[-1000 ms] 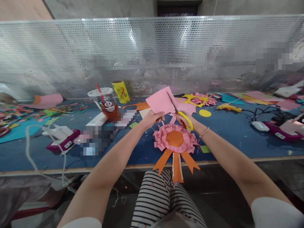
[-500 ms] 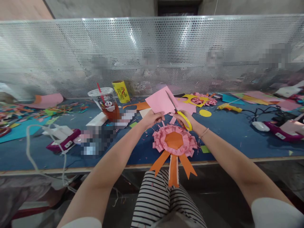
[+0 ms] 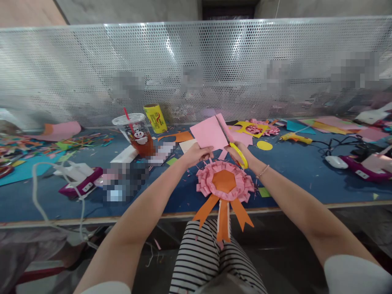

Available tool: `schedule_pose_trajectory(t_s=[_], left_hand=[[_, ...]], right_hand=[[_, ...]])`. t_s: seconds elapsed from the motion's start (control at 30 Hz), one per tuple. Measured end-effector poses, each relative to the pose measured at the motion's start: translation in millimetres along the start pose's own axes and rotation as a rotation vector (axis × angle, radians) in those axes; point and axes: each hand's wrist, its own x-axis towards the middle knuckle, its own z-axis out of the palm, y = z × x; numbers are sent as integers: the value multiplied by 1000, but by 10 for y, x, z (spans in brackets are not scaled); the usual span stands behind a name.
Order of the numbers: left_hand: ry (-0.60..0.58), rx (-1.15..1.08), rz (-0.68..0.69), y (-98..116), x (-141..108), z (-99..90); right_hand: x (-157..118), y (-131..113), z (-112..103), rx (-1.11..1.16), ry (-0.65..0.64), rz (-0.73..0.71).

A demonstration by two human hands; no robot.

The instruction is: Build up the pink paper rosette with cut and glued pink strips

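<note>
My left hand (image 3: 200, 154) pinches the lower edge of a pink paper sheet (image 3: 208, 132). Yellow-handled scissors (image 3: 239, 154) are in my right hand (image 3: 237, 151), their blades lying over the sheet near its right side. Just below both hands, a pink ruffled rosette (image 3: 225, 181) with an orange centre lies at the table's front, its orange tails (image 3: 224, 220) hanging past the edge.
A drink cup (image 3: 139, 136) and a yellow tube (image 3: 155, 118) stand at the left back. A glue gun (image 3: 296, 138) and purple power strip (image 3: 364, 168) lie right; another power strip (image 3: 82, 183) lies left. A perforated metal screen (image 3: 214, 61) spans behind.
The pink sheet has shifted slightly right and down with my left hand, and the scissor blades look closer together. A small pink scrap now shows below the table edge.
</note>
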Motion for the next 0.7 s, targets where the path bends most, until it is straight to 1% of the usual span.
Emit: schedule_pose_trajectory(t_s=[0.13,0.2,0.33,0.43,0.53,0.63,0.7], left_hand=[[-5,0,0,5,-8,4],[-20,10,-1,-2,-9,-1],[-61,55,-4,-20,-7,-20],[-71,133,-5,-26,-4,-33],[-87,207,-7,-24,-5,-38],[-98,241,-3,-22,-7,-39],[-95,254,2,-25,-5,-42]], right_hand=[[-59,-82,-10,34,-35,13],[-77,-105,-30,42,-74,10],[-57,-65,-74,49,-151,-41],[-12,-1,-83,76,-143,-30],[25,41,-77,112,-139,16],[37,49,-70,103,-130,67],[29,40,-68,101,-121,66]])
